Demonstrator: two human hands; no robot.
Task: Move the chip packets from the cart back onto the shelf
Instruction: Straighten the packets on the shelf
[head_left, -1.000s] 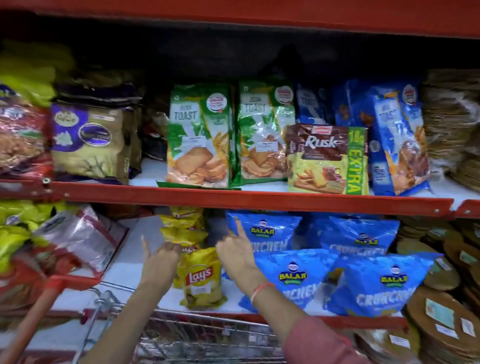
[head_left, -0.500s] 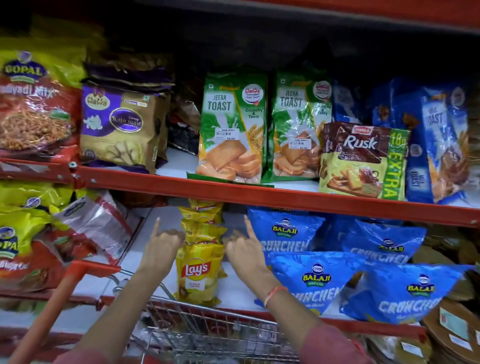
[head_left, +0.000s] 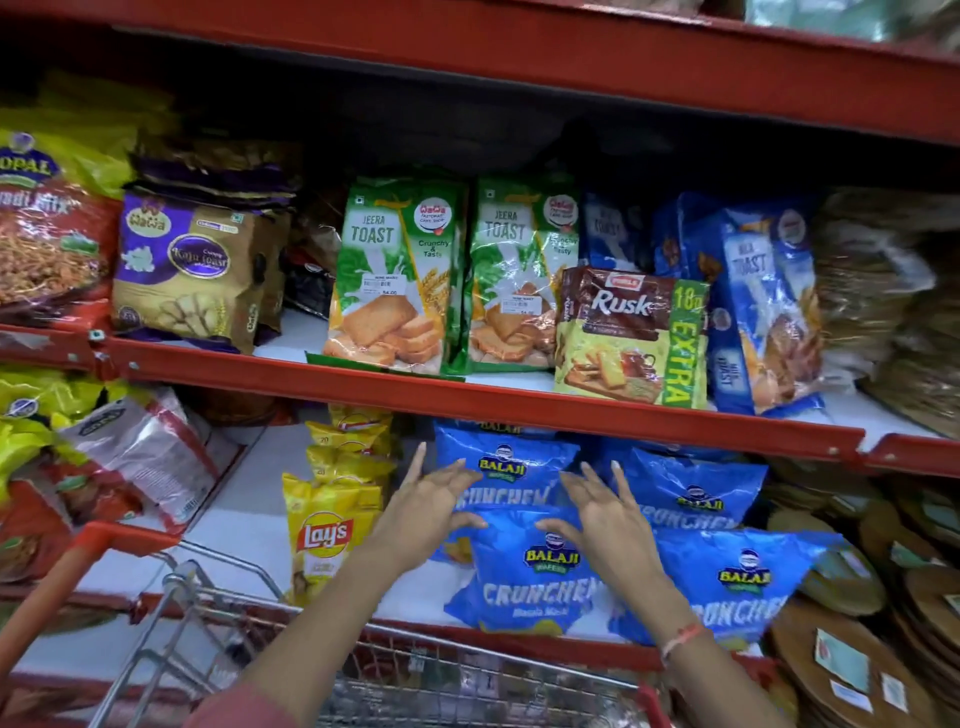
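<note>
A row of yellow Lay's chip packets (head_left: 324, 540) stands on the lower white shelf (head_left: 244, 525), front packet upright. To its right lie several blue Balaji Crunchem packets (head_left: 535, 577). My left hand (head_left: 421, 519) is spread open just right of the Lay's row, fingers over the edge of a blue packet. My right hand (head_left: 608, 519) is also spread open, hovering over the blue packets. Neither hand holds anything. The wire cart (head_left: 415, 670) with a red handle sits below my arms; its contents are hidden.
The red shelf rail (head_left: 467, 395) runs above the hands. Toast and Rusk packs (head_left: 628, 332) stand on the upper shelf. Snack-mix bags (head_left: 140, 452) lean at the left, and stacks of round flat papads (head_left: 852, 587) fill the right.
Both hands have left the Lay's packets and shifted right onto the blue packets, fingers spreading. The view has moved closer and tilted up.
</note>
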